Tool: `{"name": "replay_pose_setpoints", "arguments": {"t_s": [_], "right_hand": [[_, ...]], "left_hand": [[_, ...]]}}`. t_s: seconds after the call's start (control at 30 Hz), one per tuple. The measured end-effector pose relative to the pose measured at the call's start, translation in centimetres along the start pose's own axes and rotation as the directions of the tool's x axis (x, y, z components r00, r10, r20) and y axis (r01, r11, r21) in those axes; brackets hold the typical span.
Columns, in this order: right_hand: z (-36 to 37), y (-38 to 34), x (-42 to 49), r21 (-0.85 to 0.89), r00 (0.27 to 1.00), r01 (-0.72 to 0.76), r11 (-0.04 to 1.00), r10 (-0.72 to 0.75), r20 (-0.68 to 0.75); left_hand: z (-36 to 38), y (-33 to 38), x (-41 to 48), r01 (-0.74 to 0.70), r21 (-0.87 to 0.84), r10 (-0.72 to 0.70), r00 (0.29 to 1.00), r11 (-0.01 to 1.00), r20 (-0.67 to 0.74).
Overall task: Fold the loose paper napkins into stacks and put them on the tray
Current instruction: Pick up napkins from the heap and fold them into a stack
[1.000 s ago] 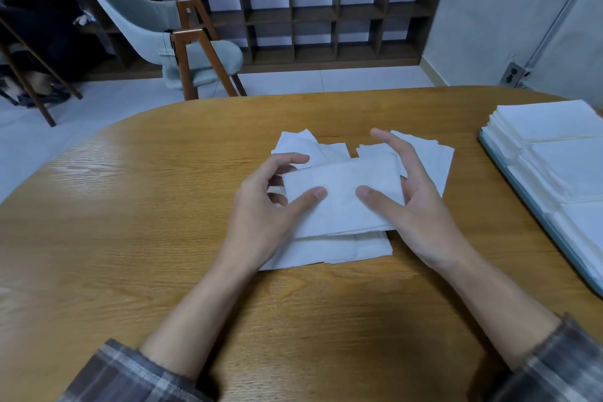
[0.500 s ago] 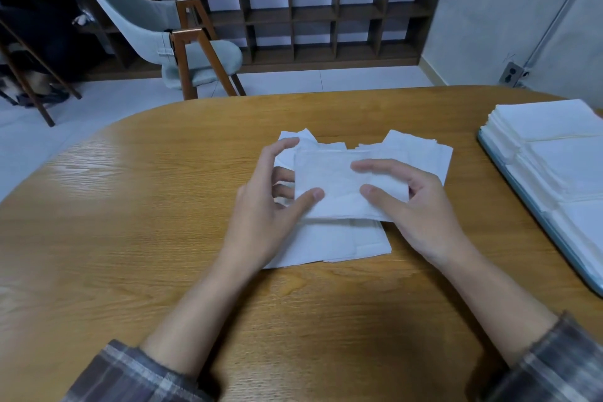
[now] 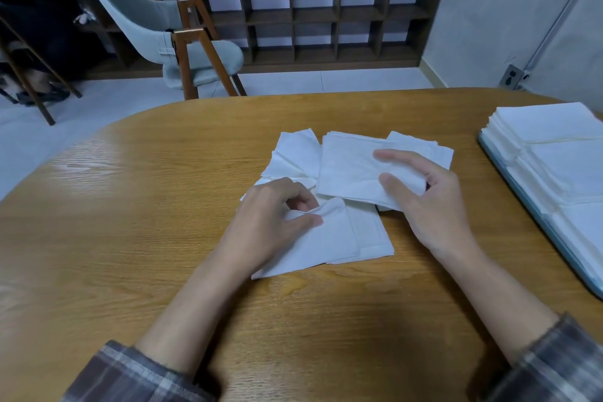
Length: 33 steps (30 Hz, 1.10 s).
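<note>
Stacks [image 3: 554,173] on tray [image 3: 558,235]; pile [image 3: 293,157] left to fold.
My right grip [image 3: 434,202] holds a folded napkin [image 3: 349,166]; my left grip [image 3: 270,222] pinches a loose napkin [image 3: 342,238].

Your left sleeve [image 3: 130,375] in dusky grey-purple plaid crossed by pale stripes, your right sleeve [image 3: 548,365] in the same soft checked cloth, both cuffs ending partway up your forearms [image 3: 195,300], your left hand [image 3: 270,222] and right hand [image 3: 434,206] uncovered.
</note>
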State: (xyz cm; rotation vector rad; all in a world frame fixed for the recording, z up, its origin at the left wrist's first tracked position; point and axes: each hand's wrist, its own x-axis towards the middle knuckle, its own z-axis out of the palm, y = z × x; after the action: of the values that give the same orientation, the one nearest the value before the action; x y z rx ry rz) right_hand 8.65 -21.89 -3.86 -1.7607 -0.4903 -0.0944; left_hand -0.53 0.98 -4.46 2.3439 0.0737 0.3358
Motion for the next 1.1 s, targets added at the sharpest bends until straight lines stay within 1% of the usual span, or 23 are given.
{"name": "replay_pose_setpoints", "arguments": {"t_s": [0.1,0.17,0.23,0.3,0.37,0.43,0.53,0.63,0.73,0.83,0.97,1.1], "right_hand": [[0.0,-0.1,-0.1,0.006,1.000,0.009,1.000,-0.009,-0.003],[0.0,-0.2,-0.1,0.003,0.999,0.021,1.000,-0.021,0.029],[0.0,-0.6,-0.3,0.033,0.992,0.020,0.999,-0.024,0.122],[0.4,-1.0,-0.7,0.058,0.965,0.022,0.998,-0.036,0.259],[0.8,-1.1,-1.1,0.042,0.940,0.022,0.999,-0.035,0.340],[1.2,-1.0,-1.1,0.028,0.945,0.001,1.000,-0.011,0.328],[1.1,-0.6,-0.9,0.026,0.965,-0.028,0.999,0.020,0.260],[0.8,-0.5,-0.6,0.065,0.980,-0.056,0.996,0.043,0.195],[0.7,-0.9,-0.7,0.098,0.966,-0.058,0.993,0.031,0.257],[1.0,-1.2,-1.0,0.136,0.945,-0.075,0.988,0.027,0.326],[1.2,-1.2,-1.3,0.096,0.923,-0.073,0.993,0.030,0.385],[1.4,-1.6,-1.5,0.070,0.921,-0.053,0.996,0.022,0.390]], "left_hand": [[-0.5,0.6,-0.2,-0.013,-0.095,0.017,0.999,0.995,0.039],[-0.7,1.1,-0.4,0.000,-0.151,0.012,0.997,0.988,0.078],[-0.7,1.5,-0.6,0.001,-0.211,0.017,0.997,0.978,0.082],[-0.6,1.6,-0.6,-0.014,-0.265,0.027,0.999,0.964,0.046],[-0.4,1.7,-0.6,-0.019,-0.310,0.024,1.000,0.951,0.013],[-0.3,1.8,-0.6,-0.018,-0.311,0.015,1.000,0.950,-0.014],[-0.4,1.6,-0.5,0.004,-0.301,-0.016,0.999,0.954,-0.039],[-0.9,1.4,-0.1,0.039,-0.329,-0.071,0.994,0.944,-0.086],[-1.0,1.6,-0.1,0.049,-0.406,-0.099,0.990,0.913,-0.105],[-0.9,1.9,-0.1,0.038,-0.444,-0.103,0.987,0.895,-0.123],[-0.8,2.1,-0.2,0.016,-0.457,-0.088,0.987,0.889,-0.137],[-0.6,2.2,-0.3,0.020,-0.455,-0.088,0.988,0.890,-0.128]]}}
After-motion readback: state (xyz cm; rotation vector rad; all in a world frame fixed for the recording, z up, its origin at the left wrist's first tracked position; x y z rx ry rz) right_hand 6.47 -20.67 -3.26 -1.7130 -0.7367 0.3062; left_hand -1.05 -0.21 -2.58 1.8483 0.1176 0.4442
